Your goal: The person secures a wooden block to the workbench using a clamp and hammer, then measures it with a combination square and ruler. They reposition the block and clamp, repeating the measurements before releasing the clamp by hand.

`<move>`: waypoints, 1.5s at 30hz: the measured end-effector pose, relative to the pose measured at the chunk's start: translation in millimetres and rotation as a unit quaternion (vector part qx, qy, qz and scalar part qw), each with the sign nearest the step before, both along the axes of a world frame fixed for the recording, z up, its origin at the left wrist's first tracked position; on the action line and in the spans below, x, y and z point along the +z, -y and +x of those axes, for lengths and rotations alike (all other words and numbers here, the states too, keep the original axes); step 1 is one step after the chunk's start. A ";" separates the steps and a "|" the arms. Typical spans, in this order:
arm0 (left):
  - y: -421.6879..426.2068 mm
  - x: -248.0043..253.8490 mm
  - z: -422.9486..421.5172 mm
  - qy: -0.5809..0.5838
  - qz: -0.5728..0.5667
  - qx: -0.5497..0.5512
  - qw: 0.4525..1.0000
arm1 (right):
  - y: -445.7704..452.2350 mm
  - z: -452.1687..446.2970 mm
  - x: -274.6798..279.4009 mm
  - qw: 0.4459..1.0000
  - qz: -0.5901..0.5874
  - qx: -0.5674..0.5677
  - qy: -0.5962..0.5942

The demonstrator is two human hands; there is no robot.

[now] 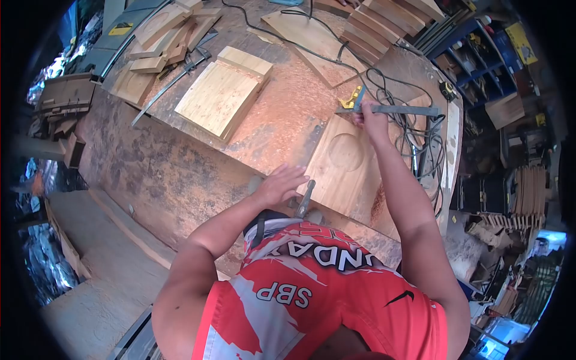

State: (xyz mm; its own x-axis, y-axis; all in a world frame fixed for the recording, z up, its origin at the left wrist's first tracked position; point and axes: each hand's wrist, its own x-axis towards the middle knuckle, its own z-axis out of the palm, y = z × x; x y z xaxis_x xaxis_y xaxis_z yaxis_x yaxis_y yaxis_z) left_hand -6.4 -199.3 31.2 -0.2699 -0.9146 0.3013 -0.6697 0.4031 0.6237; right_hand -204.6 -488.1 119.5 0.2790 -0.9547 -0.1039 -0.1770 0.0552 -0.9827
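Note:
A board with a round recess [347,152] lies in front of me on the worktable. My right hand [373,123] is at its far edge, fingers closed around a long grey metal bar that looks like a bar clamp [405,110]. Just beyond those fingers is a yellow and blue piece [351,99]; whether it belongs to the bar I cannot tell. My left hand [282,185] is open at the board's near left corner, fingers stretched toward its edge. Beside it, a dark clamp-like handle [306,200] stands against the board's near edge.
Stacked boards [222,93] sit left of centre among wood shavings. More wood pieces [171,36] and another bar clamp [174,84] lie farther left. Black cables [384,90] tangle at the right near a tape measure [447,90]. Boards [384,27] are piled at the back.

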 end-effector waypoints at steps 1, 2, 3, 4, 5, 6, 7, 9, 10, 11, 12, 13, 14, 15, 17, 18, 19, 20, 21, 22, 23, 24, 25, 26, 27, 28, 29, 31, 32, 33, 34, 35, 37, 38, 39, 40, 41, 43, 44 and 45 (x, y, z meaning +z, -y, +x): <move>-1.6 0.4 1.7 0.001 0.004 -0.001 1.000 | -0.3 1.8 2.0 1.000 -0.001 0.007 0.000; -2.2 0.9 3.1 0.004 0.002 0.007 1.000 | -1.4 2.1 4.4 1.000 -0.003 0.009 -0.003; -1.6 2.0 2.8 0.008 -0.001 -0.003 1.000 | -3.0 3.0 6.8 1.000 -0.005 0.011 -0.007; -0.8 3.3 2.8 0.012 -0.003 -0.015 1.000 | -4.3 4.5 8.5 1.000 -0.006 0.016 -0.003; -0.6 4.7 2.8 0.015 -0.004 -0.012 1.000 | -5.5 4.9 10.2 1.000 -0.005 0.012 -0.014; -0.4 5.1 2.1 0.026 -0.013 -0.009 1.000 | -5.1 5.2 11.0 1.000 -0.005 0.007 -0.024; 0.0 5.7 2.5 0.037 -0.021 -0.007 0.999 | -3.6 6.0 11.0 1.000 -0.006 0.007 -0.022; 0.9 4.5 3.0 0.033 -0.025 -0.008 0.999 | -1.2 4.8 7.9 1.000 -0.009 0.020 -0.021; 1.4 3.3 2.7 0.027 -0.029 -0.007 0.999 | 0.7 4.1 5.7 1.000 -0.010 0.019 -0.021; 1.4 1.8 2.5 0.028 -0.029 -0.007 0.999 | 2.7 4.3 3.2 1.000 -0.015 0.010 -0.014; 1.0 2.2 2.4 0.028 -0.032 -0.004 0.999 | 3.3 4.6 2.4 1.000 -0.020 0.002 -0.007; 0.7 2.6 2.6 0.028 -0.034 0.000 0.999 | 3.5 4.2 1.7 1.000 -0.020 0.002 -0.007; 0.5 2.9 3.0 0.029 -0.034 0.001 0.999 | 3.6 4.0 0.8 1.000 -0.025 -0.004 -0.009; 0.4 5.6 3.3 0.032 -0.032 0.000 0.999 | 3.6 4.0 0.8 0.999 -0.030 -0.010 -0.011; 0.2 7.0 3.7 0.035 -0.030 -0.001 0.999 | 4.8 1.7 2.2 1.000 -0.020 0.003 -0.009; -0.1 6.7 3.6 0.038 -0.027 -0.003 0.999 | 5.4 -0.4 2.3 1.000 -0.010 0.014 -0.009; 0.4 6.8 3.2 0.041 -0.025 -0.003 0.999 | 6.2 -1.6 2.4 1.000 -0.012 0.015 -0.010; 0.8 6.7 2.9 0.040 -0.026 -0.002 0.999 | 6.6 -1.9 1.7 1.000 -0.006 -0.001 0.010; 0.6 6.4 2.9 0.039 -0.023 -0.002 0.999 | 7.4 -2.7 -0.6 0.999 0.000 -0.018 0.030; 0.2 6.6 3.0 0.037 -0.020 -0.002 0.999 | 8.5 -3.7 -2.5 0.999 0.000 -0.017 0.029; -0.4 6.5 3.1 0.038 -0.020 -0.001 0.999 | 9.6 -4.8 -4.1 1.000 -0.008 -0.019 0.019; -0.7 6.7 3.2 0.035 -0.021 0.000 0.999 | 9.2 -4.8 -3.2 1.000 -0.015 -0.022 0.008; -0.5 6.4 3.4 0.033 -0.023 -0.001 0.999 | 8.3 -4.9 -3.3 1.000 -0.016 -0.023 0.010; 0.0 5.3 3.5 0.034 -0.023 -0.002 0.999 | 7.1 -5.1 -3.8 1.000 -0.008 -0.007 -0.004; 0.8 4.7 3.8 0.036 -0.021 -0.005 0.999 | 6.1 -4.8 -2.8 1.000 -0.001 0.009 -0.017; 1.0 3.9 3.7 0.038 -0.019 -0.008 0.999 | 5.3 -4.5 -1.7 1.000 -0.001 0.008 -0.017; 0.9 3.3 3.7 0.038 -0.019 -0.009 0.999 | 4.6 -4.1 -0.5 1.000 -0.011 -0.004 -0.006; 0.4 5.7 4.3 0.046 -0.018 -0.009 0.999 | 2.8 -4.7 3.9 1.000 -0.020 -0.018 0.008; -0.2 7.1 3.8 0.048 -0.017 -0.011 0.999 | 2.5 -6.5 7.3 0.999 -0.026 -0.041 0.023; -0.3 10.9 3.0 0.048 -0.016 -0.009 0.999 | 3.3 -8.6 8.6 0.997 -0.033 -0.064 0.040; -0.3 14.8 3.9 0.049 -0.014 -0.008 0.999 | 5.8 -13.7 7.5 0.996 -0.032 -0.066 0.043; 0.6 19.4 8.1 0.052 -0.014 -0.012 0.998 | 9.7 -22.4 6.9 0.996 -0.055 -0.065 0.039; 6.9 35.9 17.8 -0.016 0.033 -0.064 0.997 | 17.2 -43.1 8.6 0.994 -0.077 -0.072 0.036; 11.2 35.8 21.9 -0.012 0.033 -0.072 0.997 | 21.8 -55.0 11.6 0.994 -0.084 -0.070 0.003; 15.7 34.5 25.8 -0.043 0.048 -0.022 0.998 | 25.1 -65.7 16.1 0.993 -0.091 -0.070 -0.031; 21.8 35.7 28.0 -0.073 0.065 0.027 0.995 | 27.6 -74.9 22.8 0.994 -0.073 -0.062 -0.054; 34.0 36.1 24.7 -0.070 0.066 0.017 0.995 | 32.0 -85.1 31.2 0.993 -0.072 -0.072 -0.053; 70.7 41.4 6.4 -0.217 0.111 0.122 0.962 | 40.9 -106.5 45.3 0.975 -0.031 -0.027 -0.217; 90.1 45.0 -2.6 -0.213 0.112 0.111 0.964 | 40.9 -114.4 53.5 0.966 -0.051 -0.024 -0.251; 109.7 49.0 -13.1 -0.207 0.145 0.152 0.956 | 39.4 -120.9 62.0 0.966 -0.049 -0.035 -0.250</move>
State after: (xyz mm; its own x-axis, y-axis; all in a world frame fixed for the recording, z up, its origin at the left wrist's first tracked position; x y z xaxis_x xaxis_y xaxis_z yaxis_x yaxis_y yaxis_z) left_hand -19.5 -309.0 80.2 0.1092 -0.9929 0.0462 -0.4009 -0.0014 0.9161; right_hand -325.5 -527.5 181.5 0.1520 -0.9815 -0.1167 -0.6295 -0.0051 -0.7770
